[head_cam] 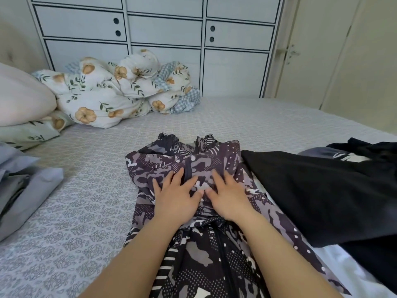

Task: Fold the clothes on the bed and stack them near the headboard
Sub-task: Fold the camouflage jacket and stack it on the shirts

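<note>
Two bare hands lie flat on a patterned garment (pixel 193 244), a thin, soft cloth printed in dark purple, grey and white camouflage patches, dots and stripes. It is spread lengthwise on the bed (pixel 86 211), whose grey sheet carries a fine quilted, leafy print. The left hand (pixel 175 194) and the right hand (pixel 228 196) rest side by side on the garment's upper part, fingers straight and spread, palms pressing the cloth, thumbs nearly touching; neither grips anything. A dark zip line runs down the garment's middle below the wrists.

Right of the garment, overlapping its edge, lies a plain black cloth (pixel 311 194), smooth and matte, with more dark clothing (pixel 365 151) bunched beyond it. Left of the garment, well apart, sits a stack of folded grey-blue fabric (pixel 23 186). Beyond the garment, against pale panelled cabinet doors (pixel 163 31), a puffy floral duvet (pixel 116 93) is heaped, beside a rounded pinkish pillow (pixel 19 97).
</note>
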